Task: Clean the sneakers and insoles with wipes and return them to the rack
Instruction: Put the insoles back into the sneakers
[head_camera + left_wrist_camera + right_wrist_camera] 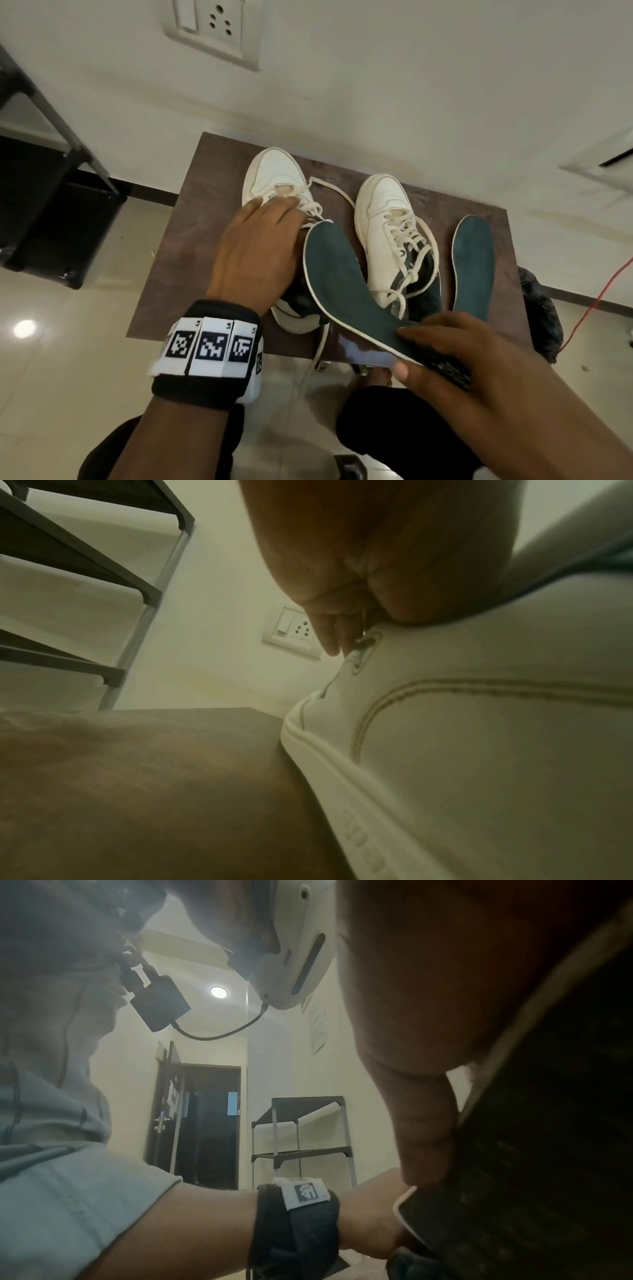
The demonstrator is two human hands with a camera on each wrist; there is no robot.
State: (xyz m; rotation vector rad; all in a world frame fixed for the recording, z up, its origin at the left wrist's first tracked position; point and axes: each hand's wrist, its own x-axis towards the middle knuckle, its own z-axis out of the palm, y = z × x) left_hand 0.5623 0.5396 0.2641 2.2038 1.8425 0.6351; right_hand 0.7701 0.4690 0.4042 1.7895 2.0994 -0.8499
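Two white sneakers stand on a small brown table [178, 240]. My left hand [260, 236] lies over the laces and collar of the left sneaker [274, 171], fingers fairly straight; its thumb is hidden. The left wrist view shows those fingers [329, 634] resting on top of that sneaker [479, 750]. My right hand [407, 349] pinches the heel of a dark green insole [339, 274], which bends upward with its toe end at the left sneaker's opening. A pale bluish patch [363, 353] shows under the insole's heel. The right sneaker [383, 212] stands alone. A second green insole [474, 263] lies at the table's right.
A black shoe rack [51, 205] stands on the left against the wall. A black bag [541, 315] and a red cable [599, 301] sit at the right of the table. A wall socket [212, 24] is above. My knees are below the table's near edge.
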